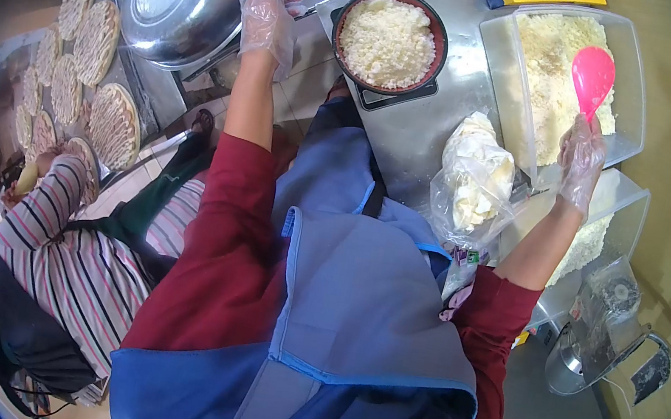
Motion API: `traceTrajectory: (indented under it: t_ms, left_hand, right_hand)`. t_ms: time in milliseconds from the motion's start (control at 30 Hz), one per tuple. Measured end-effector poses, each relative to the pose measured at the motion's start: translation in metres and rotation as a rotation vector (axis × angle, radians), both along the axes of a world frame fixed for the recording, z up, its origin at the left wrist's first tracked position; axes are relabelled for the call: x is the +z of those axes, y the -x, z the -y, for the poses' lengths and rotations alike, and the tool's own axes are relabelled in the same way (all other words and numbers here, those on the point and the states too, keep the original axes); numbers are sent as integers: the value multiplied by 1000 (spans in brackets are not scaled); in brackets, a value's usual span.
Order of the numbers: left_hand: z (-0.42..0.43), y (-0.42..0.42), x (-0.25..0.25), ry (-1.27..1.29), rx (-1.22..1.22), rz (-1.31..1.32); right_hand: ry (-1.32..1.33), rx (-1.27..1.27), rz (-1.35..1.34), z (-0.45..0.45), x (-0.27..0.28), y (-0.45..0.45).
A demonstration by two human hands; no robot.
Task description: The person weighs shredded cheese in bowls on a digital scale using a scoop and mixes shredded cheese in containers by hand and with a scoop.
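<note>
In a clear plastic glove, my right hand [582, 154] grips the handle of a pink serving spoon [593, 72]. The spoon is over a clear plastic tub [629, 139] of crumbly, pale yellow grated food [545, 89]. My left hand [271, 8], also gloved, is stretched out with its fingers apart beside a large shiny metal bowl [184, 4]; whether it touches the rim I cannot tell. Between my hands, a round dark pan [440, 60] heaped with white grated food [388, 41] stands on a flat black scale [398, 98].
A plastic bag of white chunks [478, 174] lies on the metal counter [413, 147]. Another tub [631, 208] and a machine with a metal cup [575, 363] stand at right. At left, a person in a striped top [88, 260] leans over several topped flat rounds [95, 43].
</note>
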State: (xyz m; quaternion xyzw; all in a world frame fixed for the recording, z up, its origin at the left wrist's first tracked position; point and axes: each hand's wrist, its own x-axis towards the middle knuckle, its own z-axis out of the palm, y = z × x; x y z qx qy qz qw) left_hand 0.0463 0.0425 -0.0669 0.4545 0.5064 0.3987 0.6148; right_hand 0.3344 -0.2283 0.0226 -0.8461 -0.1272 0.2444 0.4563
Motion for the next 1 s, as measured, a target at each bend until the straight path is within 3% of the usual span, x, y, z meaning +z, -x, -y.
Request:
traceTrajectory:
  t_ms: [100,167,200,233,300,400,433,500,600,733,767,833,867,933,1000]
  left_hand:
    - [3,1,1,8,-10,-14]
    - [5,-1,5,7,-17,-19]
    - [5,-2,6,12,-28,-29]
    - [5,-3,6,8,-28,-27]
    - [4,-3,6,10,-49,-28]
    - [2,-2,0,7,-63,-8]
    - [2,-2,0,7,-63,-8]
    - [5,-5,-1,-6,-85,-31]
    - [12,-10,-4,25,-107,-6]
    - [28,-23,-5,67,-101,75]
    - [34,-24,-13,66,-102,74]
    - [44,-31,-25,128,-67,415]
    - [59,-36,-4,56,-59,330]
    - [65,-40,-10,27,-70,371]
    - [70,-44,-16,1,-81,412]
  right_hand:
    - [7,188,-2,-20,31,38]
    - [314,513,392,-38,37,76]
    - [466,545,316,-48,51,94]
    - [463,544,318,-52,50,105]
    - [446,766,613,-53,40,119]
    - [383,861,735,-38,23,128]
    - [383,861,735,-37,23,132]
    - [236,884,1139,-35,22,140]
    - [104,766,1366,-28,-10,137]
    - [144,799,1264,-37,-7,147]
    - [99,797,1294,-41,-5,151]
    - [57,793,1323,-43,-15,153]
    - [-46,730,1433,-41,-30,154]
    - [-154,663,1539,-42,-42,157]
    - [-120,793,1248,-50,-39,163]
